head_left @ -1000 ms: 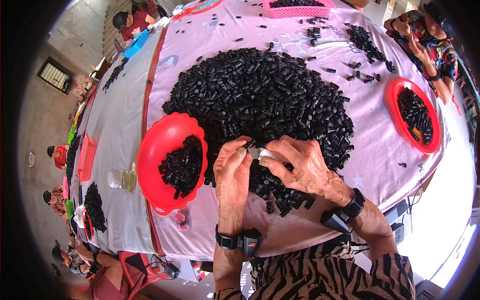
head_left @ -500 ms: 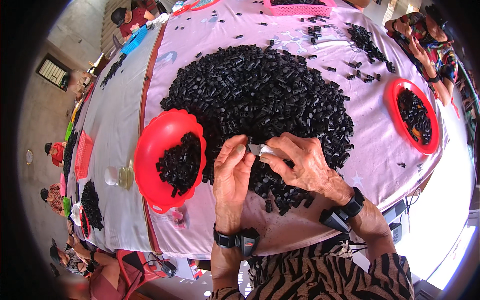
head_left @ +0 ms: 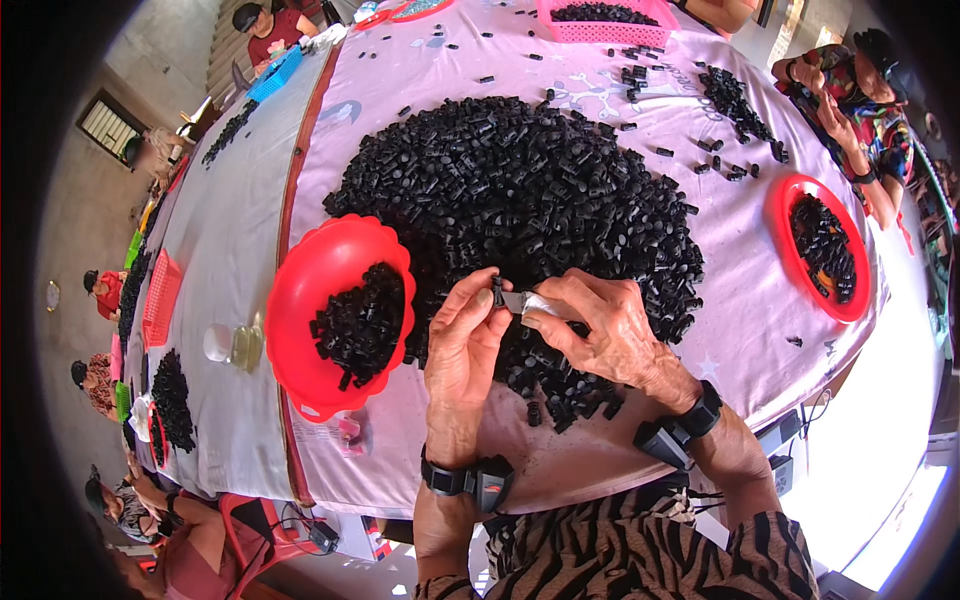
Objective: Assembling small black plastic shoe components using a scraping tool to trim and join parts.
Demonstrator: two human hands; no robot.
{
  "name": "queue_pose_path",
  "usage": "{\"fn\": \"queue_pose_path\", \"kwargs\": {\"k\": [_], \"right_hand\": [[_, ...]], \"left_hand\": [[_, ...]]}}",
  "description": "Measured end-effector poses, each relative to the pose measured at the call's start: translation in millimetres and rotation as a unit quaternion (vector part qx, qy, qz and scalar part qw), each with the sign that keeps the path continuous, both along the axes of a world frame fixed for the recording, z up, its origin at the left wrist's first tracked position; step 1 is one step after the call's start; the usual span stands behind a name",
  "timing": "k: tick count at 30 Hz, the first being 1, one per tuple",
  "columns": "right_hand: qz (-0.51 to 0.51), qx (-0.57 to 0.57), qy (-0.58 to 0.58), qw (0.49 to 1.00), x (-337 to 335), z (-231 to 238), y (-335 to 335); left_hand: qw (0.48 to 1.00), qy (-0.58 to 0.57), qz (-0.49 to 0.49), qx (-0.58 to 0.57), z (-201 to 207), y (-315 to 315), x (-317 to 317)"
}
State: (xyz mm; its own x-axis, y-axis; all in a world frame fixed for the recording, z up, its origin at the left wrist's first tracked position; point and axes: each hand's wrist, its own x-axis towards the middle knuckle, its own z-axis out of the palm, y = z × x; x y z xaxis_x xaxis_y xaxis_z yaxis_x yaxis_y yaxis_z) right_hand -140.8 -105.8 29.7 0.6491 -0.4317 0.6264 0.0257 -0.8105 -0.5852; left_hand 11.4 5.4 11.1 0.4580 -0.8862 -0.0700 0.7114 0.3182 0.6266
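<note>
Hands meet in front of you, close to the near edge of the table. Your left hand pinches a small black piece between thumb and fingertips. Your right hand has its fingers curled tight around a small silvery tool. The tool's long side lies flat, left to right, and its tip points left, touching the black piece. The black piece stands up from your fingertips, its long side going up and away from you. It is too small to see its shape well.

Under and behind your hands lies a big pile of black pieces. It fills the middle of the pink cloth and reaches right up to your fingers. Just left of your left hand sits a red bowl with a wavy rim, partly filled with the same black pieces. Its right side touches the pile. Another red bowl sits near the right edge of the table, well apart from you, also with black pieces inside. A pink basket stands at the far edge. Loose black pieces lie scattered between it and the pile. Another person sits at the far right corner.
</note>
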Motion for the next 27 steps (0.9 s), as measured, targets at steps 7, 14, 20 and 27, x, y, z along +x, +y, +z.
{"fn": "queue_pose_path", "kwargs": {"k": [7,14,20,27], "right_hand": [[-0.006,-0.015,-0.007,1.0,0.2,0.8,-0.7],[-0.009,-0.019,-0.009,1.0,-0.4,3.2,0.5],[-0.009,-0.011,-0.006,1.0,-0.3,2.6,1.2],[-0.021,-0.02,0.008,1.0,1.5,-3.7,3.8]], "left_hand": [[1.0,0.007,0.0,0.01,2.1,-1.3,-0.3],[1.0,0.008,0.002,0.021,2.3,-1.2,-0.7],[1.0,0.008,0.001,0.026,5.3,-0.9,-2.8],[0.999,-0.031,0.0,0.011,-0.2,-0.6,-0.6]]}}
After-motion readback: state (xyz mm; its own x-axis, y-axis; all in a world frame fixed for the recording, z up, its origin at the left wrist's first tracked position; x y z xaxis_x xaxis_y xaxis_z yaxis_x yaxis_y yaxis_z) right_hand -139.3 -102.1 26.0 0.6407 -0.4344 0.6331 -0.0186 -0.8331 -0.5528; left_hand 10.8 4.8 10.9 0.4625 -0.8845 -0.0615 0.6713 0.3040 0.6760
